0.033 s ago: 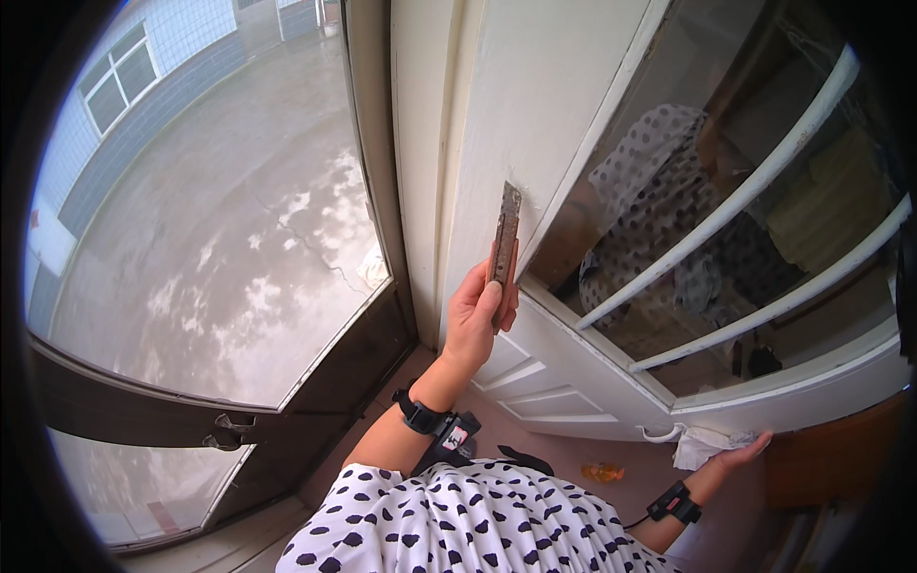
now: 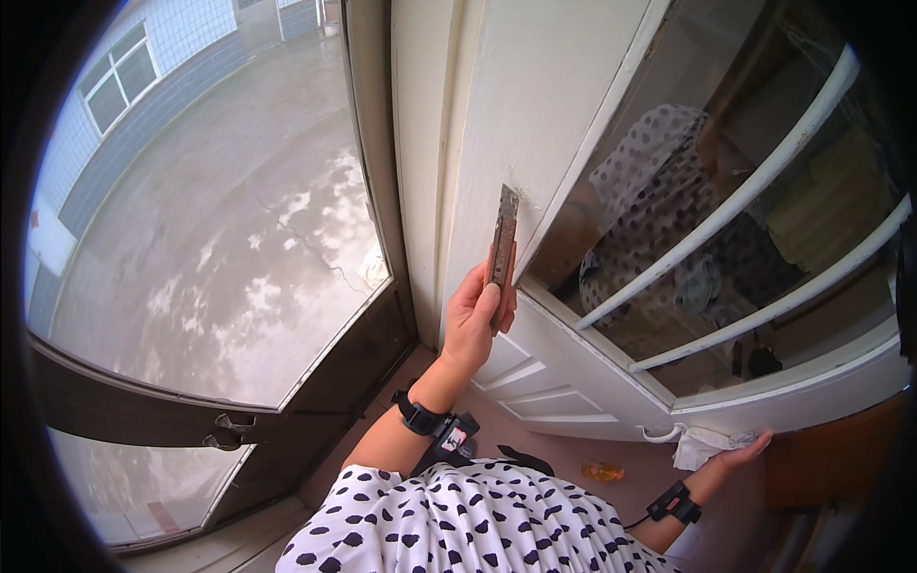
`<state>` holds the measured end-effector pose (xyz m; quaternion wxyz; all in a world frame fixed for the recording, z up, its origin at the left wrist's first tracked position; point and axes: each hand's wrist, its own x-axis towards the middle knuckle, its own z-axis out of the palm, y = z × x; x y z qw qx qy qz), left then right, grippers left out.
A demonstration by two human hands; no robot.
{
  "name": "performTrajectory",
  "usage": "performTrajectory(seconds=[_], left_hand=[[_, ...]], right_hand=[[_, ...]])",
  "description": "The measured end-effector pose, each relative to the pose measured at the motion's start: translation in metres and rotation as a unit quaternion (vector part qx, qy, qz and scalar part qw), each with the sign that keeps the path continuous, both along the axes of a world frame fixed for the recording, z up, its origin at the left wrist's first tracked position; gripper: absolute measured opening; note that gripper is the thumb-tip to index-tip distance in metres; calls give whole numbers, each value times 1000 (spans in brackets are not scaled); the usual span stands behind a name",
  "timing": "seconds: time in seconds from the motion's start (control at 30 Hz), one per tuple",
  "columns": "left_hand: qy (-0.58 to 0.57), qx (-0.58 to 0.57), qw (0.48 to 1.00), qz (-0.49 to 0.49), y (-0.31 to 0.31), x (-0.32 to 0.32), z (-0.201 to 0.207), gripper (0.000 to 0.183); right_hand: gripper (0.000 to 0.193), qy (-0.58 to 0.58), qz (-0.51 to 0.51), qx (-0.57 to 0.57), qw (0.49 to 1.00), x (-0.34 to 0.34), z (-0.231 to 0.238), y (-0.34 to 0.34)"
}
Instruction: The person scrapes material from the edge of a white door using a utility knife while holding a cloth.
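My left hand [image 2: 475, 315] is wrapped round a worn, rusty-looking utility knife [image 2: 502, 234], its thumb along the handle. The knife's blade end points up and rests at a scratched, whitish patch [image 2: 522, 194] on the white door [image 2: 535, 105], beside the window frame. Down at the lower right, my right hand [image 2: 745, 451] is by the door's edge with a crumpled white cloth [image 2: 702, 451] held against it. Part of that hand's grip is hidden by the cloth.
Glass panes with white bars [image 2: 735, 229] fill the door's right side and reflect a dotted garment. A curved white door handle [image 2: 659, 435] sits beside the cloth. A dark-framed glass door [image 2: 315, 353] stands at left. An orange object [image 2: 603, 472] lies on the floor.
The knife's tip has shifted slightly to the left and down, so more of the scratched patch shows. My right hand and the cloth have stayed put.
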<state>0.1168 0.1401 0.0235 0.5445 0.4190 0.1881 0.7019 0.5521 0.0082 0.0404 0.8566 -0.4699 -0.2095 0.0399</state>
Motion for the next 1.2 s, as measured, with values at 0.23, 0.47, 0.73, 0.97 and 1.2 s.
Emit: performTrajectory(seconds=[0.23, 0.47, 0.73, 0.97, 1.2], left_hand=[[-10, 4, 1000, -17, 9, 7, 11, 50], [0, -12, 1000, 3, 0, 0, -3, 50], [-34, 54, 998, -2, 16, -1, 30, 52], [-31, -2, 1000, -1, 4, 5, 6, 50], [-30, 23, 999, -6, 11, 5, 10, 50]], right_hand=[[65, -8, 7, 6, 1000, -3, 3, 1], [66, 4, 7, 2, 1000, -6, 0, -3], [68, 24, 15, 12, 1000, -8, 5, -2], [67, 9, -1, 6, 1000, -9, 14, 2], [67, 12, -3, 10, 1000, -13, 11, 6]])
